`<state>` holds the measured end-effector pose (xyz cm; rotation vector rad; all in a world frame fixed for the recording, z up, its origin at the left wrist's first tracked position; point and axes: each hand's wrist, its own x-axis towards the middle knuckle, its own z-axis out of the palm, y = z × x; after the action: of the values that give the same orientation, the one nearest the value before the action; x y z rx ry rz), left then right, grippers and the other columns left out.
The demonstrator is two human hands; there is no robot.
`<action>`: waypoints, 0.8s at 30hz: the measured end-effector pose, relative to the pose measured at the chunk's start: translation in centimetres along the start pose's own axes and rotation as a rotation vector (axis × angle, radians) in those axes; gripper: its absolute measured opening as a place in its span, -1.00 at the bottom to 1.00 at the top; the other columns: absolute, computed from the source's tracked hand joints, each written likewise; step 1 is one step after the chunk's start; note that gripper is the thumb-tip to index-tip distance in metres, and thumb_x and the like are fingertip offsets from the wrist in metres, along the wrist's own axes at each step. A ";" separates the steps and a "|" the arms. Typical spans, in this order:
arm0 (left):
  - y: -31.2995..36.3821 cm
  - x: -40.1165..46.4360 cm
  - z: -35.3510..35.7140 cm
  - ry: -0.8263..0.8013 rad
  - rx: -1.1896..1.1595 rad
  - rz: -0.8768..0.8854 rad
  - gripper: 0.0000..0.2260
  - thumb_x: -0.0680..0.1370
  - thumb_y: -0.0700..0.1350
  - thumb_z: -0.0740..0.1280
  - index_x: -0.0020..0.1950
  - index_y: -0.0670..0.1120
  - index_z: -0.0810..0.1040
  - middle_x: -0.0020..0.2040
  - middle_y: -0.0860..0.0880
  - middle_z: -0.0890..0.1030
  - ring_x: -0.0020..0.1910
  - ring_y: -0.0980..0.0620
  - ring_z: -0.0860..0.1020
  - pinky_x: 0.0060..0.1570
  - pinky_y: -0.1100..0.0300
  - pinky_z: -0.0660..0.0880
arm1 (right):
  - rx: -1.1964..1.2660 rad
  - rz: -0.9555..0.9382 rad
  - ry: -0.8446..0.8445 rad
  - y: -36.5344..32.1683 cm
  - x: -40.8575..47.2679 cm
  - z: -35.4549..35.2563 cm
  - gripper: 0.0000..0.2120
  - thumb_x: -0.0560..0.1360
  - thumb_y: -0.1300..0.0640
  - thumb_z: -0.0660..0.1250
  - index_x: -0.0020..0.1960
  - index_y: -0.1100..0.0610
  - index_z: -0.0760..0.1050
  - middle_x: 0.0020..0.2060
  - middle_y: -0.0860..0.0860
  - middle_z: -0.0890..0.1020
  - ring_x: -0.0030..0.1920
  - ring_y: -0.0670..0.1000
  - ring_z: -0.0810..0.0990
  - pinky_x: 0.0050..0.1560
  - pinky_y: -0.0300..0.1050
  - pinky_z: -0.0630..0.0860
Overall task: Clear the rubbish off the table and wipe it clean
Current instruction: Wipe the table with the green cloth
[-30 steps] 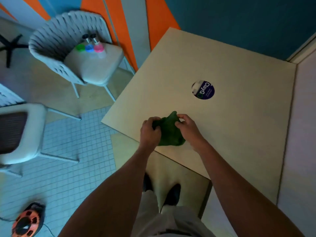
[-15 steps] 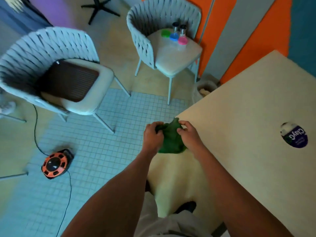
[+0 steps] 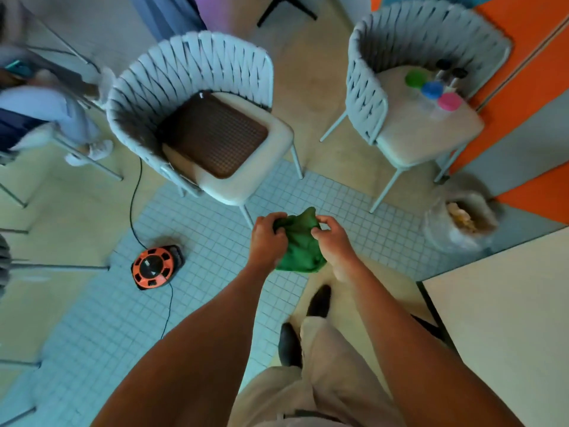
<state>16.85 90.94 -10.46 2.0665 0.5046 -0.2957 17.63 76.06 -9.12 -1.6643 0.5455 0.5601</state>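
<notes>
A bunched green cloth (image 3: 300,245) hangs in the air over the tiled floor, held between both hands. My left hand (image 3: 267,238) grips its left side and my right hand (image 3: 334,240) pinches its right side. The cream table (image 3: 505,318) shows only as a corner at the lower right, well to the right of the cloth. A rubbish bin (image 3: 460,224) lined with a clear bag and holding scraps stands on the floor just beyond that corner.
A woven grey chair (image 3: 197,118) with a brown cushion stands straight ahead. A second chair (image 3: 412,97) at the right carries coloured-lid jars (image 3: 432,89). An orange cable reel (image 3: 154,268) with its cord lies on the floor at the left. A seated person (image 3: 46,115) is at far left.
My view has swung left, away from the table. The cloth, held in both hands, has come off the tabletop and now hangs over the floor. The round sticker is out of view.
</notes>
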 end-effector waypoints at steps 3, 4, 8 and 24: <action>0.0 3.4 -1.5 0.018 0.022 -0.037 -0.62 0.55 -0.25 0.21 0.32 0.00 0.56 0.23 -0.07 0.52 0.24 -0.03 0.47 0.27 0.06 0.42 | -0.001 0.015 -0.034 -1.5 3.5 2.1 -0.75 0.58 0.18 0.24 0.22 -0.04 0.47 0.00 0.10 0.64 -0.02 0.09 0.65 -0.12 -0.08 0.58; 0.0 4.4 -1.8 0.022 0.032 -0.036 -0.62 0.55 -0.24 0.20 0.32 0.00 0.56 0.23 -0.07 0.51 0.24 -0.03 0.47 0.28 0.06 0.42 | -0.002 0.018 -0.041 -1.9 4.4 2.5 -0.76 0.58 0.18 0.25 0.21 -0.04 0.47 0.00 0.11 0.64 -0.02 0.10 0.66 -0.08 -0.04 0.59; 0.1 10.1 -3.0 0.034 0.081 -0.067 -0.62 0.56 -0.23 0.20 0.34 0.02 0.55 0.25 -0.07 0.49 0.25 -0.03 0.46 0.27 0.05 0.42 | -0.002 0.063 -0.077 -3.9 10.0 4.7 -0.77 0.58 0.18 0.25 0.19 -0.04 0.47 0.00 0.10 0.64 -0.02 0.10 0.66 0.03 0.06 0.61; 1.4 28.0 -7.3 -0.034 0.203 -0.181 -0.61 0.57 -0.23 0.22 0.36 0.04 0.54 0.32 -0.07 0.47 0.33 -0.06 0.41 0.34 0.06 0.33 | 0.004 0.303 -0.139 -11.9 25.6 11.8 -0.74 0.58 0.16 0.22 0.20 -0.11 0.44 0.06 0.09 0.64 0.02 0.09 0.65 -0.04 0.00 0.62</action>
<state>42.36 103.08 -16.91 2.2108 0.6657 -0.5061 44.17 88.34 -18.09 -1.5349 0.7010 0.8881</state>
